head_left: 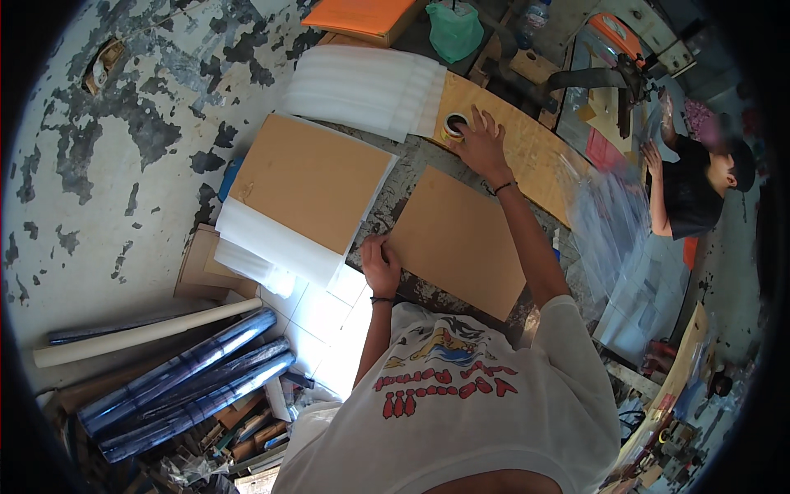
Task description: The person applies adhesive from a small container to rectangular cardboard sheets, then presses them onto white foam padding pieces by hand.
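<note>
A square brown cardboard sheet [461, 240] lies on the dark, worn table in front of me. At its left corner is my left hand [381, 265], fingers curled in against the edge as if gripping it; the fingertips are partly hidden. My right hand [481, 146] reaches over the sheet's far side with its fingers spread. Right beside its thumb and index finger sits a roll of tape [455, 124] on the edge of a plywood board [527, 156]. Whether the hand touches the roll is hard to tell.
Another brown cardboard sheet [309, 177] rests on white foam sheets [280, 235] to the left. More foam [362, 86] is stacked behind. Clear plastic sheets [609, 218] lie at right, near another person [695, 185]. Wrapped rolls [185, 362] lean at lower left.
</note>
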The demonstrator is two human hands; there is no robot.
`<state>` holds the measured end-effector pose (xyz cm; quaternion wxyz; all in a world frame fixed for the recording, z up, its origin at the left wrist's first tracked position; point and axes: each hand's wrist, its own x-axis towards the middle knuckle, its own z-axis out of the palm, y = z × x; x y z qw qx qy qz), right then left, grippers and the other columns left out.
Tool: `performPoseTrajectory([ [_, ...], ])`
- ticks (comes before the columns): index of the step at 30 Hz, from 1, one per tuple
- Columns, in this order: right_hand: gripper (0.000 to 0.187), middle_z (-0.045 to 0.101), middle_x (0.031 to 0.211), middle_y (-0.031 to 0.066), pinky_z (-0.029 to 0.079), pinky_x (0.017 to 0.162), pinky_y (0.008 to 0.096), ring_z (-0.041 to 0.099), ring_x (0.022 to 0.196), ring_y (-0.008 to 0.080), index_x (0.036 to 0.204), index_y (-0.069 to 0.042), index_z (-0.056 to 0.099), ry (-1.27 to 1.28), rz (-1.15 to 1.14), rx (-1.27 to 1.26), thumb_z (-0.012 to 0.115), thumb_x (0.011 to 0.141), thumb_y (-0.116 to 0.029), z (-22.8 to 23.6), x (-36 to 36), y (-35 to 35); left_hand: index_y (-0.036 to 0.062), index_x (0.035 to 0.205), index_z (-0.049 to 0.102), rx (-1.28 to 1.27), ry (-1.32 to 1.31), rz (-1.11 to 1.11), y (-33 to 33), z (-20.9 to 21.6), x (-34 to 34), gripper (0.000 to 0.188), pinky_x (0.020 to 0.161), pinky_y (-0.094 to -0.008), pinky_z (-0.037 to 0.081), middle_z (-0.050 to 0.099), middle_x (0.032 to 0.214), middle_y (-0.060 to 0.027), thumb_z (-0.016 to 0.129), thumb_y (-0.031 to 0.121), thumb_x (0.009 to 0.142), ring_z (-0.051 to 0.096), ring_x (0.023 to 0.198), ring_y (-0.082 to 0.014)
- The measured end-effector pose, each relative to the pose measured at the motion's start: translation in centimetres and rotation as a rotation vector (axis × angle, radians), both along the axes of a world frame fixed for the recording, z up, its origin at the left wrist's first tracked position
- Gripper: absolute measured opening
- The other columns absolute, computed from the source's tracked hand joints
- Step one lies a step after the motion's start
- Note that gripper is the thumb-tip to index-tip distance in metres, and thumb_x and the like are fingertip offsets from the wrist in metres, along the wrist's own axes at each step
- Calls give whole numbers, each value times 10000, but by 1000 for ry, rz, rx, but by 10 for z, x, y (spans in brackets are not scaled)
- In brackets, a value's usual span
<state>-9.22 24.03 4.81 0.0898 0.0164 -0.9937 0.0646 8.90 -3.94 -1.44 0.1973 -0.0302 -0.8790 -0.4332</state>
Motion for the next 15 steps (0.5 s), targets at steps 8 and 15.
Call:
performPoseTrajectory([
  [8, 476, 304, 1574, 161, 186, 1074, 675, 215, 1443, 379, 1171, -203, 713, -84, -31, -157, 497, 951, -566, 4, -12, 5, 11, 1005, 614, 21, -8, 11, 3, 4, -1, 173, 939, -468, 456, 621, 1059, -198, 544, -31, 852, 572, 1086, -391],
  [15, 517, 383, 1535, 167, 206, 1112, 583, 290, 1389, 409, 1191, -214, 706, 52, -73, -540, 317, 1040, -519, 29, -6, 1, 10, 1005, 615, 34, -20, 19, -2, 2, 2, 157, 934, -469, 457, 621, 1055, -202, 558, -20, 862, 576, 1078, -396],
])
